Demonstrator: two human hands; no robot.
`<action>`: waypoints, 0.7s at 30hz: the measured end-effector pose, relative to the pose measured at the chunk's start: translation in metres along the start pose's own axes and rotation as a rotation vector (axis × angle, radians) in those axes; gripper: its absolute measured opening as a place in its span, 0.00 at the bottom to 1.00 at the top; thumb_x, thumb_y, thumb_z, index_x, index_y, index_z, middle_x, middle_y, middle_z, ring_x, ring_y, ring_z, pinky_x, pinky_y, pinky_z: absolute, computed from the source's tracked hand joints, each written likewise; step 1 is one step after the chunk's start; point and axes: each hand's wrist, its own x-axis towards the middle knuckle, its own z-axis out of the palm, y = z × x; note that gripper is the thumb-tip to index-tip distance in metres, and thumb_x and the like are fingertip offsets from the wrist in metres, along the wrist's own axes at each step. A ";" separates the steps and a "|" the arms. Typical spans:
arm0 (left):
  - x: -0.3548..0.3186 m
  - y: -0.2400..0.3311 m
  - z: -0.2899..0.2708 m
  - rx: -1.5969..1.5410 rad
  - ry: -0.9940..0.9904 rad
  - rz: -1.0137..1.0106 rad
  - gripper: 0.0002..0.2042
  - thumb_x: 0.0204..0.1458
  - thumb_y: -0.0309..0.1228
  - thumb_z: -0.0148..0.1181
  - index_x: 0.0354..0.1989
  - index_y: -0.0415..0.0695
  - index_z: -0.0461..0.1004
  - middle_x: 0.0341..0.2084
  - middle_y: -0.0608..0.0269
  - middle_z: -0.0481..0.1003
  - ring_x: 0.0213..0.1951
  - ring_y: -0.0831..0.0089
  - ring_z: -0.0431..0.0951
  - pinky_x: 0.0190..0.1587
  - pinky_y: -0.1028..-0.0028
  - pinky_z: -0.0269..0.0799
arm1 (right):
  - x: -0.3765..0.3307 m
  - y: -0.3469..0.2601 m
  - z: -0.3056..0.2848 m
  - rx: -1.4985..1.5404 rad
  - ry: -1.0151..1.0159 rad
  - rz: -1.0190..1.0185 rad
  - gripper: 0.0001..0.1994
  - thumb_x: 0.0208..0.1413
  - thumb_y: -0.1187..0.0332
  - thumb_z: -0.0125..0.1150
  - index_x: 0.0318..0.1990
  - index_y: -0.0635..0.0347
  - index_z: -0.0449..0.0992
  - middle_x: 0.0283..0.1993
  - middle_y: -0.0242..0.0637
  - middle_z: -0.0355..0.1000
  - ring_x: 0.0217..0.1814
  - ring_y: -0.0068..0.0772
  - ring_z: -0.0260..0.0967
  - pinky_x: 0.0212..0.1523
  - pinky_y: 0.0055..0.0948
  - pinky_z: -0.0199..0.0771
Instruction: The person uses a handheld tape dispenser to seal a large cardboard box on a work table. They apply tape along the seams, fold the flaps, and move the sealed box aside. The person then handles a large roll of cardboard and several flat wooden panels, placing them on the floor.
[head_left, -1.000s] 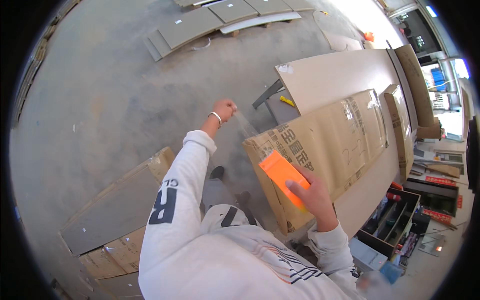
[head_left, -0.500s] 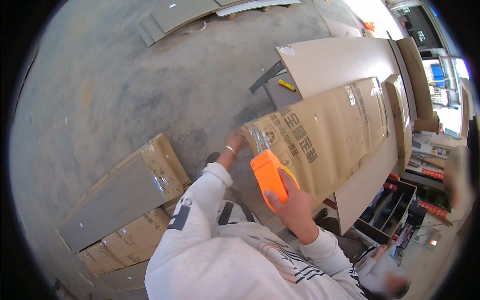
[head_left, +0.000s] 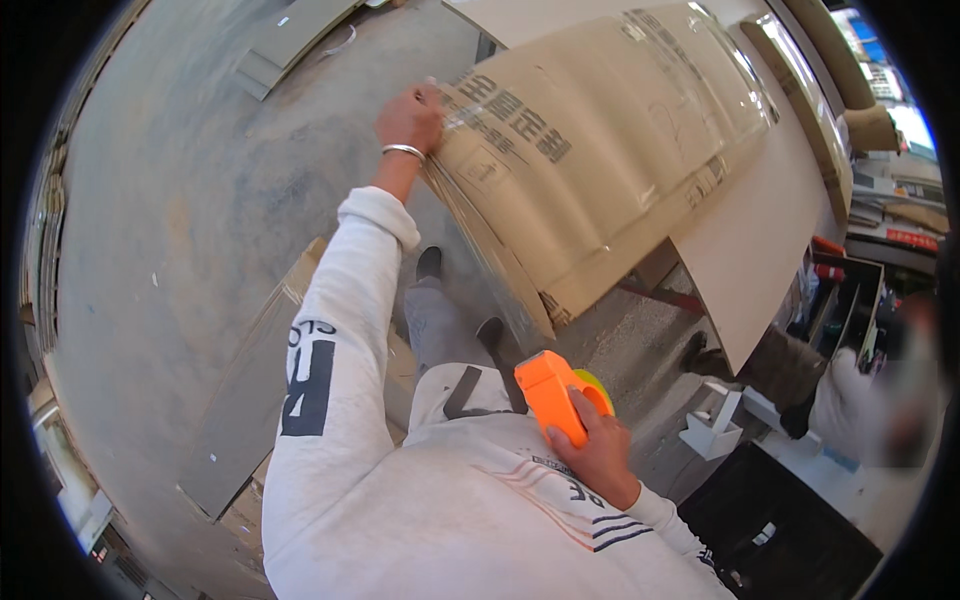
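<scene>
Close to our chest, we grip an orange tape dispenser (head_left: 548, 395) in our right hand (head_left: 600, 455), fingers wrapped round its body. Beyond it, our left hand (head_left: 410, 120) touches the near left corner of a big cardboard box (head_left: 590, 130), fingers bent; we cannot tell whether they pinch the edge. The box lies flat on a pale board (head_left: 765, 240), its near end jutting past the board's edge. To our right we see a co-worker's pale sleeve (head_left: 845, 400); farthest off, grey panels (head_left: 285, 45) lie on the floor.
</scene>
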 end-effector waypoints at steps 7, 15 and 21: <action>-0.023 -0.034 0.020 -0.247 0.646 0.478 0.18 0.63 0.38 0.49 0.54 0.40 0.74 0.59 0.45 0.72 0.62 0.47 0.68 0.64 0.53 0.61 | -0.012 0.063 0.004 -0.004 0.020 -0.014 0.32 0.46 0.57 0.73 0.61 0.55 0.74 0.38 0.49 0.79 0.34 0.54 0.77 0.39 0.46 0.78; -0.301 0.054 0.072 -0.052 0.103 0.742 0.26 0.59 0.37 0.50 0.65 0.40 0.67 0.69 0.42 0.60 0.74 0.44 0.51 0.73 0.40 0.35 | 0.010 0.144 0.016 0.014 0.053 -0.155 0.30 0.48 0.57 0.72 0.60 0.54 0.75 0.43 0.48 0.79 0.39 0.54 0.76 0.44 0.46 0.77; -0.313 0.062 0.071 -0.261 -0.003 0.649 0.25 0.58 0.37 0.52 0.63 0.40 0.67 0.68 0.42 0.60 0.73 0.46 0.53 0.74 0.44 0.37 | 0.080 0.216 0.040 0.165 -0.092 -0.084 0.37 0.47 0.65 0.75 0.67 0.57 0.66 0.53 0.52 0.76 0.53 0.55 0.75 0.55 0.47 0.74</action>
